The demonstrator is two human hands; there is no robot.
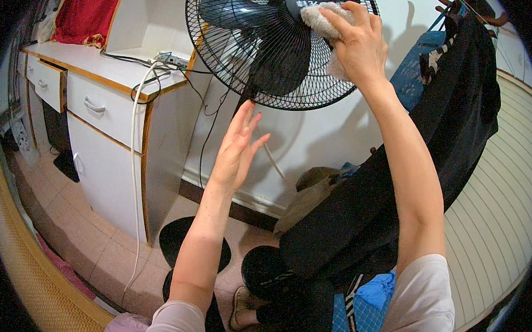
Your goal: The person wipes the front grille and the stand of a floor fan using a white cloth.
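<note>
A black pedestal fan [281, 45] with a wire grille stands before me against the wall; its blades are visible through the wires. My right hand [360, 42] holds a grey fluffy cloth [325, 20] against the front of the grille, just right of the round centre cap, and part of the cloth hangs below the palm. My left hand [242, 142] is raised at the grille's lower rim, fingers apart, with nothing in it. Its fingertips are at or near the rim by the fan's pole; whether they touch cannot be told.
A white cabinet [104, 157] with an extended drawer [49, 82] stands left, with cables and a white cord [135, 168] hanging over its edge. Dark clothes [449, 108] hang on the right beside a ribbed cream panel [504, 178]. The fan's black base [172, 237] is on the floor.
</note>
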